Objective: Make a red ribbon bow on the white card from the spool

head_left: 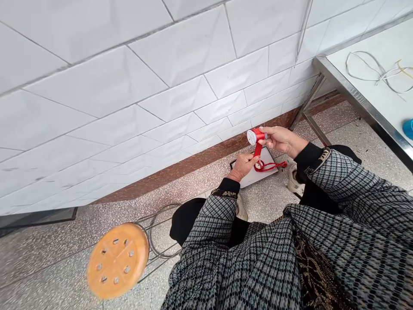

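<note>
A roll of red electrical tape or ribbon on a white spool is gripped between the fingers and thumb of my right hand. From it a flat red strip runs down to my left hand, which pinches it. Below my hands a red cord lies in loops over a flat white board with a dark edge. A small pale ring shows beside my left fingertips; I cannot tell what it is. The board rests on the floor between my shoes.
An orange round stool with metal legs lies tipped over at my left. A metal-edged table stands at the right, with white cable and a blue object on it. The tiled wall rises in front.
</note>
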